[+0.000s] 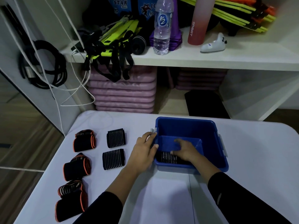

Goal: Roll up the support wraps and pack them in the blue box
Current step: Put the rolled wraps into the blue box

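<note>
Inside the blue box point(216, 143), at its near left corner, a rolled black support wrap with pale stripes point(166, 157) lies on the floor under the right hand point(186, 148). The thumb touches the roll's right end and the fingers are bent and blurred above it, so I cannot tell whether they pinch the roll or have let go. The left hand point(144, 149) rests flat against the outside of the box's left wall, fingers fairly straight and close together, thumb tip at the rim, apparently steadying it. Left of the box, on the white table point(258, 159), wait two more striped rolls point(116, 137) point(113, 159), and further left three orange-edged wraps point(85, 140) point(77, 166) point(71, 201), which look loosely bundled rather than tightly rolled. The step in hand seems to be packing the first roll, so the task is at an early stage. Next, the right hand should probably leave the box and reach for the striped roll nearest the box's left wall, then set it snugly beside the packed one; the orange-edged wraps likely need tighter rolling first.
</note>
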A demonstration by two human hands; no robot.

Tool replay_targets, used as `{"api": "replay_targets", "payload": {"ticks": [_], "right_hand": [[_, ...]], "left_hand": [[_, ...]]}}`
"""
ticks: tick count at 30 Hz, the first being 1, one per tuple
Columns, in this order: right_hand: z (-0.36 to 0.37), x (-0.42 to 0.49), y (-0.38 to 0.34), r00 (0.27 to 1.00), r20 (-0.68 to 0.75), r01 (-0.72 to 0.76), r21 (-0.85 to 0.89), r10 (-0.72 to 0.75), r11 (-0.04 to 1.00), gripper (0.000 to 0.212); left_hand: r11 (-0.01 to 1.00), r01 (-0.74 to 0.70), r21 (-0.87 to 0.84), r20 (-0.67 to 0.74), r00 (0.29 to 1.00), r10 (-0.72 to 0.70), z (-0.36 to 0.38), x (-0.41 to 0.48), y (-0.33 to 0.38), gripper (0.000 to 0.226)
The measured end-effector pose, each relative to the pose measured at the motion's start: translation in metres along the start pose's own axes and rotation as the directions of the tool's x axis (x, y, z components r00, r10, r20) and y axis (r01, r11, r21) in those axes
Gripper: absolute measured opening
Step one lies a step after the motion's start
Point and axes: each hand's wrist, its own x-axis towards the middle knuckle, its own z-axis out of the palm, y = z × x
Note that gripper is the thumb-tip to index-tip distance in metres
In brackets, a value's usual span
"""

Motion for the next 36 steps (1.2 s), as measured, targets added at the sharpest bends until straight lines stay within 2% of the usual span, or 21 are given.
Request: {"api": "replay_targets", "payload": {"ticks": [1,3,5,7,9,11,13,16,20,23,26,29,32,36], "right_hand": [[0.001,-0.005,-0.009,0.987,-0.151,0.066,0.031,-0.06,0.997,0.05],[0.006,-0.019,-0.036,0.893,-0.408,0.249,0.1,-0.188,0.963,0.029],[0.018,-0.03,-0.071,0.835,-0.468,0.4,0.156,-0.289,0.903,0.021],[0.039,-0.034,-0.1,0.835,-0.412,0.473,0.197,-0.365,0.859,0.022],[0.066,-0.029,-0.119,0.863,-0.303,0.47,0.19,-0.404,0.862,0.022],[0.094,-0.019,-0.129,0.916,-0.132,0.398,0.177,-0.379,0.9,0.025],[0.118,-0.007,-0.132,0.958,0.076,0.26,0.168,-0.276,0.951,0.038],[0.145,0.009,-0.133,0.959,0.23,0.144,0.105,-0.165,0.984,0.059],[0.169,0.021,-0.142,0.971,0.187,0.128,0.121,-0.149,0.984,0.064],[0.18,0.023,-0.146,0.985,0.076,0.148,0.062,-0.152,0.987,0.059],[0.183,0.024,-0.144,0.995,-0.002,0.104,0.123,-0.104,0.987,0.059],[0.178,0.024,-0.139,0.998,0.055,0.026,0.248,-0.041,0.968,0.063],[0.17,0.019,-0.134,0.989,0.143,-0.033,0.401,-0.027,0.915,0.058],[0.153,0.012,-0.132,0.983,0.155,-0.004,0.533,-0.093,0.846,0.047]], "left_hand": [[1.0,0.016,0.005,-0.042,0.999,-0.016,-0.005,-0.003,-0.005,0.043],[0.993,0.117,0.012,-0.153,0.982,-0.114,-0.017,-0.011,-0.02,0.038],[0.962,0.273,-0.001,-0.293,0.92,-0.261,-0.028,-0.02,-0.043,0.032],[0.904,0.425,-0.038,-0.389,0.827,-0.405,-0.039,-0.031,-0.066,0.029],[0.833,0.549,-0.073,-0.39,0.753,-0.531,-0.048,-0.041,-0.087,0.03],[0.762,0.641,-0.095,-0.291,0.714,-0.637,-0.054,-0.048,-0.106,0.037],[0.708,0.698,-0.104,-0.144,0.694,-0.706,-0.055,-0.052,-0.121,0.044],[0.679,0.726,-0.111,-0.017,0.681,-0.732,-0.053,-0.053,-0.131,0.045],[0.685,0.712,-0.155,-0.028,0.69,-0.723,-0.052,-0.051,-0.133,0.043],[0.686,0.701,-0.196,-0.056,0.69,-0.721,-0.049,-0.049,-0.132,0.043],[0.678,0.698,-0.233,-0.074,0.682,-0.728,-0.046,-0.048,-0.13,0.041],[0.654,0.693,-0.303,-0.081,0.665,-0.742,-0.044,-0.053,-0.126,0.04],[0.672,0.67,-0.316,-0.123,0.673,-0.729,-0.042,-0.062,-0.121,0.04],[0.749,0.579,-0.322,-0.184,0.738,-0.649,-0.047,-0.064,-0.113,0.037]]}}
